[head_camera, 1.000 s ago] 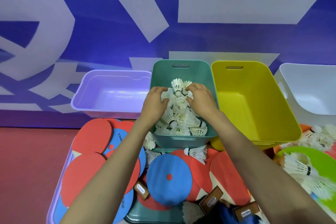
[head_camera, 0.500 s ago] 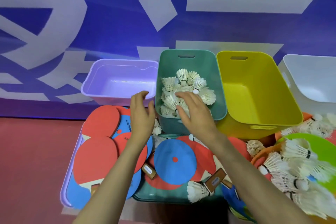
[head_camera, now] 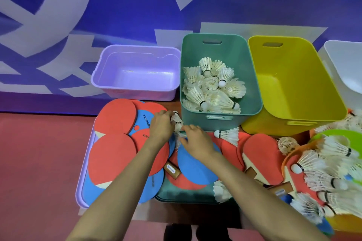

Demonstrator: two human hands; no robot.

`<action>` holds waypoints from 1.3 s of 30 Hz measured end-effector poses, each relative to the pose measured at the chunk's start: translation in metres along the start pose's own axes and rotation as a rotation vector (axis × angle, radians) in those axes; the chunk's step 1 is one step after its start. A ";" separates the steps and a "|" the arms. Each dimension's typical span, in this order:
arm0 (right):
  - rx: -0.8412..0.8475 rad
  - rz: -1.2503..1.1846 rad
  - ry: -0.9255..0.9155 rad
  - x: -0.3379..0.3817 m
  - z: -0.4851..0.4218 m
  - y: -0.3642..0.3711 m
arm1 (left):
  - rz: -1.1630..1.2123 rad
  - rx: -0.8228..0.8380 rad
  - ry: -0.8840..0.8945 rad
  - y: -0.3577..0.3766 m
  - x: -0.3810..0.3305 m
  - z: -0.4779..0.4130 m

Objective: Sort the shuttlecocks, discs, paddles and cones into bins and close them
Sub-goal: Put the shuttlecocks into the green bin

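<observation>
Both hands have come together in front of the teal bin (head_camera: 215,53), which holds several white shuttlecocks (head_camera: 211,88). My left hand (head_camera: 160,126) grips a shuttlecock (head_camera: 177,121) over the red and blue paddles (head_camera: 115,117). My right hand (head_camera: 195,142) curls its fingers round another shuttlecock (head_camera: 178,143) just beside it, above a blue disc (head_camera: 195,168). One loose shuttlecock (head_camera: 228,135) lies in front of the teal bin. A large heap of shuttlecocks (head_camera: 333,174) sits at the right.
An empty purple bin (head_camera: 135,53) stands at the back left, an empty yellow bin (head_camera: 293,60) right of the teal one, and a white bin (head_camera: 348,58) at the far right. Paddles lie on a purple lid (head_camera: 82,188) and a teal lid (head_camera: 182,195). A green disc (head_camera: 346,136) lies right.
Both hands have left the teal bin, where they rested on the shuttlecocks, and come down to the paddles in front of it. Each has taken hold of a loose shuttlecock.
</observation>
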State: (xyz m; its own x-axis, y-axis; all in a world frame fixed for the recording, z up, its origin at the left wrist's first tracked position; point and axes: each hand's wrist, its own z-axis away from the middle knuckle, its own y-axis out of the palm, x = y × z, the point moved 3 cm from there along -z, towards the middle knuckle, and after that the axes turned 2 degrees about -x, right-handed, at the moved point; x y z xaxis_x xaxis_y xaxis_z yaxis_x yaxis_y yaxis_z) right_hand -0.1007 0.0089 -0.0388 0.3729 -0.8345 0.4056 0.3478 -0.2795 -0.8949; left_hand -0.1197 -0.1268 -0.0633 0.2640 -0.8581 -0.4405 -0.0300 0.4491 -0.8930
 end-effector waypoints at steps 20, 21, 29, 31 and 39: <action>-0.133 0.135 0.101 0.002 -0.009 0.017 | 0.083 -0.065 -0.021 0.018 0.007 -0.020; -0.138 0.142 0.105 0.001 -0.010 0.017 | 0.116 -0.095 -0.016 0.016 0.007 -0.017; -0.442 0.098 0.095 0.000 0.001 0.004 | 0.360 -0.296 0.038 0.013 0.011 0.005; -0.472 0.006 0.097 -0.001 0.003 0.005 | 0.432 -0.356 0.002 0.010 0.010 0.006; -0.458 -0.420 0.084 -0.005 0.012 -0.005 | 0.518 -0.495 -0.054 -0.014 -0.001 0.016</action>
State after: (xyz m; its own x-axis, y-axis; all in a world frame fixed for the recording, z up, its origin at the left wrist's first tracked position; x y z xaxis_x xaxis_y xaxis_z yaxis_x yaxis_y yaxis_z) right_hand -0.0943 0.0197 -0.0338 0.2089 -0.6385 0.7407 0.0391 -0.7514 -0.6587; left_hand -0.1041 -0.1282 -0.0484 0.1441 -0.5461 -0.8252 -0.5947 0.6187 -0.5133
